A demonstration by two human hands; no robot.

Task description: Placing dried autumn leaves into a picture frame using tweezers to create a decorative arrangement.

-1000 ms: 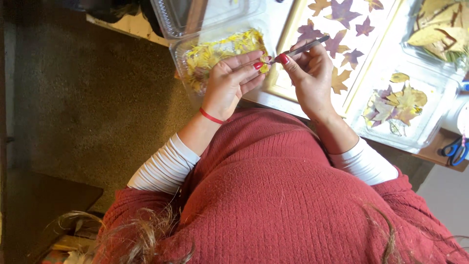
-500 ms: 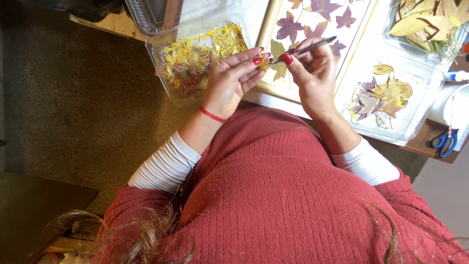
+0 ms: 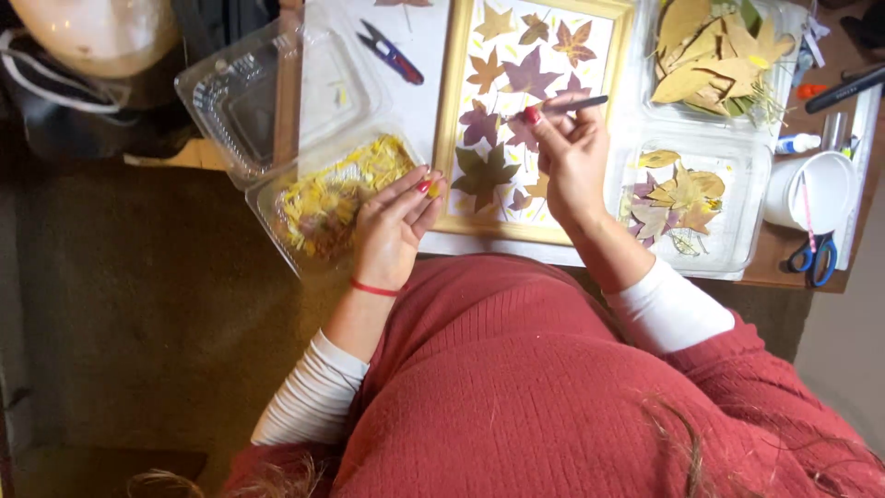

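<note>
Most of the gold frame (image 3: 449, 129) is filled w/ pressed leaves already, maybe a dozen purple, brown and green ones laid out on the white backing, tho there are gaps btwn them; right hand (image 3: 573, 161) is closed round a thin dark tool (image 3: 579, 104), prob tweezers, tip over the leaves mid-frame. Left hand (image 3: 395, 226) sits at the frame's left edge, fingers loosely curled, pinching a tiny yellow bit I think; can't tell for sure; it's just beside the clear tub of yellow petals (image 3: 323, 207). Looks like big leaves are done and small filler remains; tray of spare leaves (image 3: 687, 198) to the right is far from used up.
</note>
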